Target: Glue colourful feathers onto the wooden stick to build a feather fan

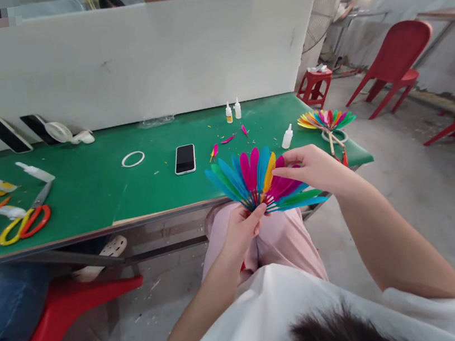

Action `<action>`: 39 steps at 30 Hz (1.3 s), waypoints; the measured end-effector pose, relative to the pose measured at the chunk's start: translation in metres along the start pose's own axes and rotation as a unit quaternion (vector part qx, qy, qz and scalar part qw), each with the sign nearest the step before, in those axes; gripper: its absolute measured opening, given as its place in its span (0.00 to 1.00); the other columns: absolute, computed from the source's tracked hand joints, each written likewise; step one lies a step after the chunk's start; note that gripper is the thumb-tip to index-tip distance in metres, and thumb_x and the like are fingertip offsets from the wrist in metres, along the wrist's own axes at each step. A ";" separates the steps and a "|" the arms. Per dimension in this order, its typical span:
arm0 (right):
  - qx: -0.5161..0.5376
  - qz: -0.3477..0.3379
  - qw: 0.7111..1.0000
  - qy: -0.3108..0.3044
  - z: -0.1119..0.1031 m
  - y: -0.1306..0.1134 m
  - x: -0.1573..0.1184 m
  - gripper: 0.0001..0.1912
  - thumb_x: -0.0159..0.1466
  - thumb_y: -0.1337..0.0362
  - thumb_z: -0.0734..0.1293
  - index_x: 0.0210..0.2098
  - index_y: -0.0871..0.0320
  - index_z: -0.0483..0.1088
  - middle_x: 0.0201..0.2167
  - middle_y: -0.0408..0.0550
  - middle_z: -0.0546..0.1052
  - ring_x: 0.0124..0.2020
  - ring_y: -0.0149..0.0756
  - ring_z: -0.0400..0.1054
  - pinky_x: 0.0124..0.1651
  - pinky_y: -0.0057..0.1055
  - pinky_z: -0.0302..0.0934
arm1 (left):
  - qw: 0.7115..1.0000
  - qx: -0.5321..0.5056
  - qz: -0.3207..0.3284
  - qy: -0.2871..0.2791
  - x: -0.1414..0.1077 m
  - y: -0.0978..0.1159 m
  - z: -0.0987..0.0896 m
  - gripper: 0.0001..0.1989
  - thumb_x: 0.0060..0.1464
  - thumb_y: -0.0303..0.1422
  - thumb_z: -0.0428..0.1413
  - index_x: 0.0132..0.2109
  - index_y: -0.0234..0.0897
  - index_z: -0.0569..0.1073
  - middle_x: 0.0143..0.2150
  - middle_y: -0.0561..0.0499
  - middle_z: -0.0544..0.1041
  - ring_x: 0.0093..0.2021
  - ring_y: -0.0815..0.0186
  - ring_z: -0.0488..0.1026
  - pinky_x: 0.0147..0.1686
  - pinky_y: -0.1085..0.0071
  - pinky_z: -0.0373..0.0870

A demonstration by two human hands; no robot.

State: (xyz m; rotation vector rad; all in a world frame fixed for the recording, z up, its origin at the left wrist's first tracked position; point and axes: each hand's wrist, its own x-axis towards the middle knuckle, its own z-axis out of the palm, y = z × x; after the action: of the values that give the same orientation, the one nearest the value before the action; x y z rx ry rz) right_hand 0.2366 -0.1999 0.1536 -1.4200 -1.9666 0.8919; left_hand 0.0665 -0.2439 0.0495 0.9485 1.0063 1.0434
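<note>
A fan of bright feathers [249,176], blue, green, magenta and yellow, spreads out above my lap. My left hand [242,228] is closed round its base, where the thin quills come together, with the thumb on the front. At the fan's upper right, my right hand [316,169] pinches a magenta feather [279,162] beside the yellow one; its fingertips partly cover that spot. Loose magenta feathers [228,139] lie on the table beyond the fan. A finished-looking feather fan [326,119] with a pale handle and red tassel rests at the table's right end.
On the green table [145,190] are a phone [185,159], a white ring [133,159], small glue bottles [228,113], scissors [27,222] and a handheld fan [59,132]. A white board [132,65] stands along the back. Another person's jeans-clad leg [10,314] is at left.
</note>
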 end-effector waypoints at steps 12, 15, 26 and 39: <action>0.012 0.022 1.000 0.017 0.001 0.009 -0.004 0.17 0.55 0.51 0.64 0.26 0.60 0.72 0.22 0.45 0.73 0.23 0.29 0.62 0.26 0.27 0.56 | 1.000 0.003 -0.002 0.005 0.001 0.001 0.001 0.16 0.45 0.41 0.58 0.24 0.33 0.67 0.14 0.60 0.59 0.14 0.79 0.51 0.14 0.78 0.43; 0.017 0.023 0.999 0.024 0.001 0.010 -0.005 0.20 0.55 0.49 0.63 0.25 0.61 0.72 0.20 0.44 0.70 0.21 0.27 0.58 0.23 0.26 0.52 | 1.000 0.006 -0.001 0.008 0.001 0.000 0.001 0.15 0.45 0.41 0.59 0.24 0.33 0.66 0.14 0.60 0.59 0.14 0.78 0.52 0.14 0.78 0.44; 0.038 0.032 0.997 0.059 0.004 0.011 -0.005 0.18 0.55 0.52 0.64 0.20 0.60 0.67 0.17 0.40 0.65 0.20 0.25 0.54 0.22 0.25 0.48 | 1.000 0.024 -0.011 0.010 -0.002 0.002 0.002 0.18 0.44 0.43 0.59 0.22 0.33 0.64 0.13 0.60 0.59 0.13 0.79 0.51 0.15 0.77 0.42; 0.041 0.023 0.997 0.053 0.003 0.013 -0.007 0.17 0.55 0.51 0.63 0.27 0.59 0.72 0.23 0.44 0.72 0.23 0.28 0.61 0.26 0.26 0.55 | 0.999 0.036 -0.006 0.006 0.000 -0.003 -0.002 0.17 0.46 0.41 0.58 0.23 0.33 0.64 0.14 0.60 0.59 0.15 0.78 0.50 0.16 0.76 0.42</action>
State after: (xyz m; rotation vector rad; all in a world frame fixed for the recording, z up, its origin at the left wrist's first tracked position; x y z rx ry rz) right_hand 0.2438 -0.2041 0.1407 -1.4412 -1.8055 0.8895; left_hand 0.0654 -0.2440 0.0458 0.9957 1.0642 1.0092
